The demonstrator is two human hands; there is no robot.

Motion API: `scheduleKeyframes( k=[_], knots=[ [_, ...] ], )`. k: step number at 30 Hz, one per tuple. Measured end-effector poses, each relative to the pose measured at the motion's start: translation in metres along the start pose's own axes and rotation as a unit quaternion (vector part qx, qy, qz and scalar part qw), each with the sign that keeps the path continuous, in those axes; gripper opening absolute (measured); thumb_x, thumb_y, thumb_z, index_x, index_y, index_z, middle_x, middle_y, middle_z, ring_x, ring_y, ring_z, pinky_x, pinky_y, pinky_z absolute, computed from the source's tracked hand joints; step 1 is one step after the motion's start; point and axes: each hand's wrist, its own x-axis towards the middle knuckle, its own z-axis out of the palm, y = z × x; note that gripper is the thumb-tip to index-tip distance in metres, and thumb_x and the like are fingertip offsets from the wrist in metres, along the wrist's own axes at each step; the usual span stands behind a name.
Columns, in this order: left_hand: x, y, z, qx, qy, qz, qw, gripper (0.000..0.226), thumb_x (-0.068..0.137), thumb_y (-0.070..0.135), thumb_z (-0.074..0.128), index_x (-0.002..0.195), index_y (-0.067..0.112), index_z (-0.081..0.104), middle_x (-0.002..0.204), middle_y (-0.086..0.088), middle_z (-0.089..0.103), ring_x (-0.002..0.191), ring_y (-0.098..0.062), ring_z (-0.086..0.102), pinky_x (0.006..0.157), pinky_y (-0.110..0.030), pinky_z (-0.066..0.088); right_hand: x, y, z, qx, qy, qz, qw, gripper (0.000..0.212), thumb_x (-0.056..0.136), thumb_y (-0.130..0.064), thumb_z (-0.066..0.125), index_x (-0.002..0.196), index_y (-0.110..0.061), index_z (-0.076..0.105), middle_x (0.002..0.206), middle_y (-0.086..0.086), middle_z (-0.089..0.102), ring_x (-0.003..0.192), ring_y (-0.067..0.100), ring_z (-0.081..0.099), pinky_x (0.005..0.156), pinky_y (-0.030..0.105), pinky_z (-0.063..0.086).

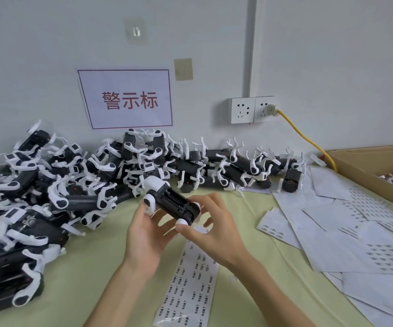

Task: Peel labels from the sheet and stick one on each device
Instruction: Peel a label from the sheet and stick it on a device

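Black-and-white device (170, 204) is up off the green table (91, 263) in the head view, and we've got our left hand (146, 234) curled under its near end while our right hand (210, 226) pinches the other end. Label sheet (188, 286) lies flat right below our hands, a big pile of devices (49, 180) heaped left along the wall, peeled sheets (346, 232) and a cardboard box (374, 168) off right.

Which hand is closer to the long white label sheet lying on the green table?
Right. The right hand hovers directly above the long white label sheet, at its top end; the left hand is off to its left, gripping the black-and-white device.
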Motion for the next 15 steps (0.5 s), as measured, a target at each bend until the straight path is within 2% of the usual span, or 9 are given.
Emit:
scheduleKeyframes(
  k=[2,5,8,10,13,15],
  knots=[
    [-0.0018,-0.0009,0.0014,0.003,-0.028,-0.010,1.000,0.058,0.103,0.061,0.034,0.125,0.022,0.071,0.138,-0.017,0.064,0.111,-0.041,0.065,0.093,-0.051,0.047,-0.0007,0.0002,-0.0010,-0.002,-0.010,-0.003,1.000,0.057,0.082,-0.060,0.069,0.135,-0.049,0.054,0.122,-0.022,0.049,0.113,0.003,0.055,0.080,0.010,0.043],
    [-0.0044,-0.0027,0.0049,0.032,-0.062,-0.026,0.997,0.067,0.099,0.070,0.035,0.139,0.023,0.063,0.141,-0.010,0.063,0.115,-0.043,0.066,0.088,-0.049,0.042,-0.0009,-0.0017,-0.0038,-0.006,-0.026,-0.007,1.000,0.055,0.090,-0.063,0.058,0.143,-0.055,0.045,0.129,-0.026,0.047,0.115,0.000,0.055,0.087,0.008,0.041],
    [-0.0059,-0.0023,0.0080,0.062,-0.058,-0.022,0.996,0.055,0.100,0.063,0.045,0.135,0.027,0.066,0.138,-0.005,0.066,0.113,-0.036,0.069,0.076,-0.039,0.047,-0.0020,-0.0055,-0.0045,0.003,-0.040,-0.013,0.999,0.049,0.096,-0.057,0.056,0.143,-0.057,0.044,0.135,-0.027,0.047,0.114,0.002,0.058,0.091,0.007,0.040],
    [-0.0054,-0.0024,0.0075,0.063,-0.043,-0.014,0.997,0.051,0.100,0.060,0.046,0.133,0.028,0.068,0.136,-0.004,0.067,0.106,-0.029,0.071,0.073,-0.036,0.050,-0.0027,-0.0056,-0.0032,0.001,-0.045,-0.027,0.999,0.050,0.098,-0.053,0.057,0.146,-0.051,0.045,0.143,-0.029,0.043,0.128,-0.003,0.050,0.098,0.008,0.038],
    [-0.0042,-0.0054,0.0048,0.057,-0.014,-0.006,0.998,0.050,0.100,0.061,0.046,0.132,0.029,0.069,0.131,-0.004,0.070,0.108,-0.029,0.073,0.078,-0.040,0.055,-0.0032,-0.0062,0.0004,-0.010,-0.067,-0.043,0.997,0.054,0.099,-0.050,0.057,0.150,-0.044,0.044,0.155,-0.033,0.033,0.145,-0.005,0.033,0.113,0.019,0.030],
    [-0.0049,-0.0057,0.0044,0.027,0.027,-0.021,0.999,0.051,0.099,0.061,0.047,0.128,0.026,0.072,0.129,-0.008,0.072,0.110,-0.033,0.073,0.070,-0.034,0.060,-0.0042,-0.0076,0.0025,-0.014,-0.079,-0.048,0.996,0.053,0.098,-0.049,0.060,0.149,-0.041,0.047,0.156,-0.032,0.036,0.145,-0.006,0.032,0.118,0.027,0.031]
  ],
)
